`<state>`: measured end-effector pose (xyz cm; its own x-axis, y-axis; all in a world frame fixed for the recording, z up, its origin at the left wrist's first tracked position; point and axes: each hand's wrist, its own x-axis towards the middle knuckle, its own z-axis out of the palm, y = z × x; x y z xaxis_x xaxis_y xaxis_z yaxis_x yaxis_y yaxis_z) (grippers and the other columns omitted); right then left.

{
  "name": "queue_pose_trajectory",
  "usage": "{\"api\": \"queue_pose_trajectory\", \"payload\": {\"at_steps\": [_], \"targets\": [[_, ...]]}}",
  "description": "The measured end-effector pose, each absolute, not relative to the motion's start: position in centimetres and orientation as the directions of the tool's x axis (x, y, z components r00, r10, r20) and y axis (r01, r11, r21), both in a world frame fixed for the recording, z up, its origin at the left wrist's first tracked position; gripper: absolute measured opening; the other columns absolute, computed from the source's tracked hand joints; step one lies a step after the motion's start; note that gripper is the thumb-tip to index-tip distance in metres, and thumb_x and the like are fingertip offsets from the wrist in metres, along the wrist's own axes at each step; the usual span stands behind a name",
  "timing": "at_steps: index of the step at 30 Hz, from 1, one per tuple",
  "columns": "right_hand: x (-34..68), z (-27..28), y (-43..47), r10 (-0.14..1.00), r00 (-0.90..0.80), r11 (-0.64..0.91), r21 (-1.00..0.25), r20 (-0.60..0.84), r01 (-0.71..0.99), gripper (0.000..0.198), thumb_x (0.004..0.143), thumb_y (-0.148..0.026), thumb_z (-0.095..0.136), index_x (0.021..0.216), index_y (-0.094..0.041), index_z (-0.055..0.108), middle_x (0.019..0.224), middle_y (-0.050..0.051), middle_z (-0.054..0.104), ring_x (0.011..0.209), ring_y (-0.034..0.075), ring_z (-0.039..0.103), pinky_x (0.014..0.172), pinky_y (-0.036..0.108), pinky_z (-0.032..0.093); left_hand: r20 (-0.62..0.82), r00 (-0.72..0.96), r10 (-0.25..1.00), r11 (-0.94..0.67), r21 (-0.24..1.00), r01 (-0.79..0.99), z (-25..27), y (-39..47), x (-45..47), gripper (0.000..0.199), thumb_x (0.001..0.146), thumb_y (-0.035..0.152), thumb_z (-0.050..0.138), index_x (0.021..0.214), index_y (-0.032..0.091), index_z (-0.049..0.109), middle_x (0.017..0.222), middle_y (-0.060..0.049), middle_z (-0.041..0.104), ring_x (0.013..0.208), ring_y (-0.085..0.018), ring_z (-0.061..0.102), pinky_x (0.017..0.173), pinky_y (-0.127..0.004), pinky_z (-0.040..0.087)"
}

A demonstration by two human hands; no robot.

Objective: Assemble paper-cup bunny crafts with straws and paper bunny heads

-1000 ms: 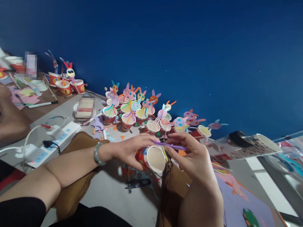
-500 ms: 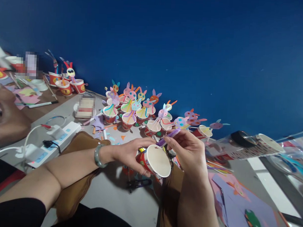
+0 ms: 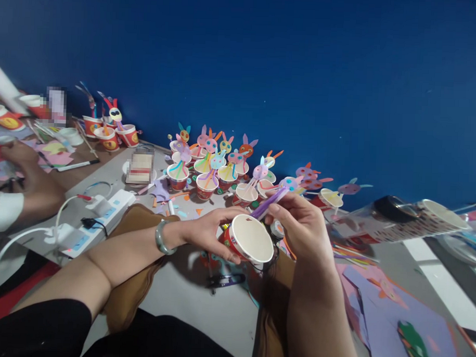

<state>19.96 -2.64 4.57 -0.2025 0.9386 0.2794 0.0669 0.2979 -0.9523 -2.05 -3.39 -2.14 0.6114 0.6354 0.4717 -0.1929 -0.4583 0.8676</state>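
Observation:
My left hand (image 3: 214,234) is wrapped round a red paper cup (image 3: 253,239), tilted so that its pale inside faces me. Between the thumb and fingers of my right hand (image 3: 295,219) is a fuzzy purple pipe cleaner (image 3: 267,202), slanting down toward the cup's far rim. Whether its lower end touches the cup I cannot tell. Just beyond my hands stand several paper cups (image 3: 207,187) with rabbit-like paper heads on coloured stems. A dark-handled tool, perhaps scissors (image 3: 227,280), lies on the table below the held cup.
A white power strip (image 3: 103,223) with plugs and cables lies at left, near another person's hand (image 3: 22,158). On the right are a clear sleeve of stacked paper cups (image 3: 400,226) and purple paper sheets (image 3: 405,319). A blue wall (image 3: 265,70) rises behind.
The view has shifted slightly, so the table things appear further right. My right hand still pinches the purple pipe cleaner, and my left hand keeps hold of the cup.

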Motion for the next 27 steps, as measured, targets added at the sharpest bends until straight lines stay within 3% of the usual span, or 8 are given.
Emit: {"api": "queue_pose_trajectory", "payload": {"at_steps": [8,17,22,27], "targets": [[19.90,4.60,-2.54,0.937,-0.138,0.338,-0.930,0.320,0.140,0.017,0.078,-0.035,0.083,0.087,-0.022,0.076,0.061,-0.003,0.067,0.054,0.014,0.061,0.055,0.028,0.054,0.428,0.602,0.674,-0.420,0.893,-0.165,-2.92,-3.11,-1.99,0.088,0.052,0.039,0.103,0.130,0.018,0.069,0.130,-0.014,0.069,0.126,-0.031,0.066,0.113,-0.043,0.050],[19.95,4.32,-2.70,0.923,-0.189,0.366,-0.918,0.336,0.155,0.026,0.086,-0.035,0.075,0.108,-0.021,0.080,0.069,-0.001,0.068,0.059,0.014,0.062,0.059,0.030,0.055,0.441,0.607,0.661,-0.432,0.885,-0.172,-2.85,-3.24,-1.82,0.087,0.052,0.038,0.103,0.129,0.018,0.069,0.133,-0.015,0.067,0.129,-0.031,0.065,0.115,-0.045,0.048],[19.89,4.23,-2.59,0.925,-0.191,0.358,-0.921,0.327,0.153,0.024,0.086,-0.037,0.076,0.106,-0.023,0.079,0.075,0.000,0.072,0.059,0.014,0.063,0.060,0.031,0.057,0.380,0.597,0.707,-0.372,0.917,-0.144,-3.09,-3.14,-1.82,0.095,0.043,0.045,0.105,0.127,0.018,0.071,0.138,-0.016,0.065,0.134,-0.034,0.061,0.120,-0.047,0.043],[19.73,4.14,-2.34,0.930,-0.220,0.322,-0.942,0.295,0.099,0.022,0.082,-0.039,0.080,0.099,-0.024,0.079,0.074,0.000,0.073,0.058,0.015,0.064,0.061,0.033,0.059,0.316,0.657,0.684,-0.284,0.946,-0.159,-2.68,-3.36,-2.01,0.090,0.046,0.045,0.104,0.125,0.018,0.071,0.128,-0.013,0.067,0.123,-0.031,0.066,0.110,-0.042,0.051]]}}
